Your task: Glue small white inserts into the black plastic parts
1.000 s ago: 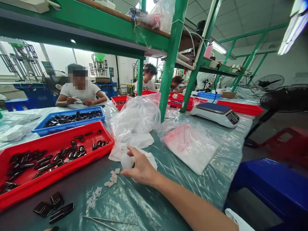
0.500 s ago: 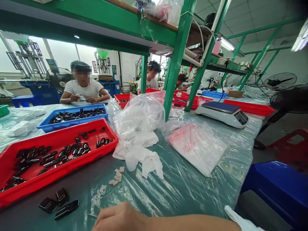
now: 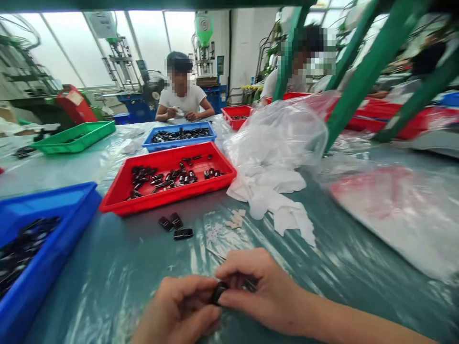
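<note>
Low in the head view my two hands meet over the table. A small glossy black part (image 3: pixel 218 292) is pinched between them. The fingers and thumb of my left hand (image 3: pixel 179 308) grip its left side, while my right hand (image 3: pixel 260 291) closes on its right side. Something dark also shows inside the curled fingers of my right hand, partly hidden. Beyond the hands lie three loose black parts (image 3: pixel 175 222), small white scraps (image 3: pixel 215 232) and several beige pieces (image 3: pixel 235 219).
A red tray (image 3: pixel 168 203) and a blue tray (image 3: pixel 179 142) of black parts stand ahead, another blue tray (image 3: pixel 82 205) at left. White cloths (image 3: pixel 265 193), a clear plastic bag (image 3: pixel 276 129) and a flat bag (image 3: pixel 390 210) lie rightward. Green posts (image 3: pixel 373 71) rise there. A co-worker (image 3: pixel 184 98) sits opposite.
The view has swung left and down. My left hand has come into view, and both hands now hold a black part. The loose black parts remain on the table.
</note>
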Available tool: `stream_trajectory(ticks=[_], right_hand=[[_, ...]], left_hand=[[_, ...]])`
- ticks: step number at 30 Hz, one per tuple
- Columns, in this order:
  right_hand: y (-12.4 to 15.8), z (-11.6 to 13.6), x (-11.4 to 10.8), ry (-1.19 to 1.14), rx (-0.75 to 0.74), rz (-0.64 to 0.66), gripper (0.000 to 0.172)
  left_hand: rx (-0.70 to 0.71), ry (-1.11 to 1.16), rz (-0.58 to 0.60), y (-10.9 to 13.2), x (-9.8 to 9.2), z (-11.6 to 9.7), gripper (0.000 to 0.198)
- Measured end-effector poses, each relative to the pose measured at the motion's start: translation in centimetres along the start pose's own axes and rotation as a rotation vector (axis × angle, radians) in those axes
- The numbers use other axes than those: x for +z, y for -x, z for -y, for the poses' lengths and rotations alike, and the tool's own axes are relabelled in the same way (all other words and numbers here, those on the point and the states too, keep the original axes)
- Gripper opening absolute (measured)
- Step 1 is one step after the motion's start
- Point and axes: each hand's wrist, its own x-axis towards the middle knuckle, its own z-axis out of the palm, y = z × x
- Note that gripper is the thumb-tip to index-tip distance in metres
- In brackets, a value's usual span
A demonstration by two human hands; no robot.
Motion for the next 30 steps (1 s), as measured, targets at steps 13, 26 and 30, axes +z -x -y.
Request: stream_trajectory(ticks=[13,26,30], right_hand=[[0.2,0.5,-1.6,0.192,-0.169,-0.279,0.027],[-2.4,-2.4,-7.4,0.279,0.277,-0.646,0.085],[-2.5,-4.4,-6.9,0.326,0.327,-0.556,0.090]], left_hand=[[-0.113,0.292,-0.008,0.0,-0.2,-0.8,0.022],[-0.144,0.616,-0.106,-0.1,-0.7,-1.4,0.034],[-0.155,0.629,-0.110,-0.1,-1.0,-1.2,0.033]])
